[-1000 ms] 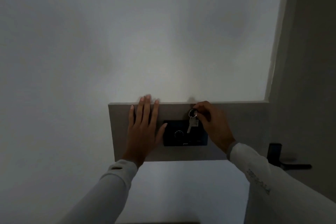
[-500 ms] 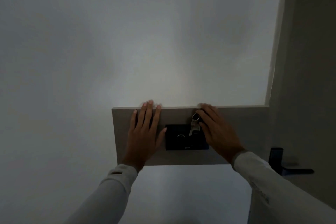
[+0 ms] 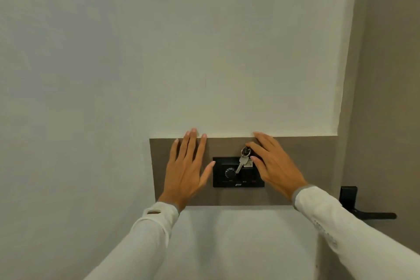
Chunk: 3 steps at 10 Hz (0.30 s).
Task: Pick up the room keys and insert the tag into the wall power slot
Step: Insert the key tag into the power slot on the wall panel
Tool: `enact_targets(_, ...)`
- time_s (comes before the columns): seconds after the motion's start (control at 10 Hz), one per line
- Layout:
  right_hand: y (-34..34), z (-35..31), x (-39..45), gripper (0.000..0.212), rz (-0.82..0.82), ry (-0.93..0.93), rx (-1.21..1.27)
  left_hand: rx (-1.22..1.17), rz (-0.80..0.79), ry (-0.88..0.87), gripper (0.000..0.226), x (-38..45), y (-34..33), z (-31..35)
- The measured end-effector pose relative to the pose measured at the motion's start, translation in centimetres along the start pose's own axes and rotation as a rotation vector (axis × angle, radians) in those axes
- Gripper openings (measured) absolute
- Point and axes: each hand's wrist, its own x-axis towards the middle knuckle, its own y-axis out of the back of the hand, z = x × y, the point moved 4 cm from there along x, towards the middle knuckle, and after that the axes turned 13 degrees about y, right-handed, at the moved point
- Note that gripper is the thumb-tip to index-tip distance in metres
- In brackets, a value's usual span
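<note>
A black wall power panel (image 3: 238, 180) with a round knob sits on a grey-brown wall board (image 3: 295, 150). The room keys (image 3: 242, 161) hang in front of the panel's top right from a metal ring, a silver key slanting down-left; the tag sits at the panel's slot, mostly hidden. My left hand (image 3: 186, 170) lies flat on the board left of the panel, fingers spread. My right hand (image 3: 272, 163) rests flat just right of the keys, fingers extended, thumb next to the ring, holding nothing.
White wall spreads above and to the left. A grey door with a black lever handle (image 3: 363, 209) stands at the right, past the wall corner. Both white sleeves reach up from below.
My right hand let go of the key ring and opened flat beside it. The keys now hang on their own. The room turned brighter. My left hand stayed put.
</note>
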Motion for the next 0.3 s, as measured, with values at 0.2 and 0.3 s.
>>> enact_targets(0.2,2.5,-0.7,1.3,0.060,-0.119,-0.117,0.181,0.019,0.022,0.018,0.080,-0.7,3.0,-0.4)
enact_targets(0.3,2.8,-5.1,0.3,0.084,-0.304,-0.155,0.088,0.007,0.069,0.027,0.079,0.8,6.6,-1.0)
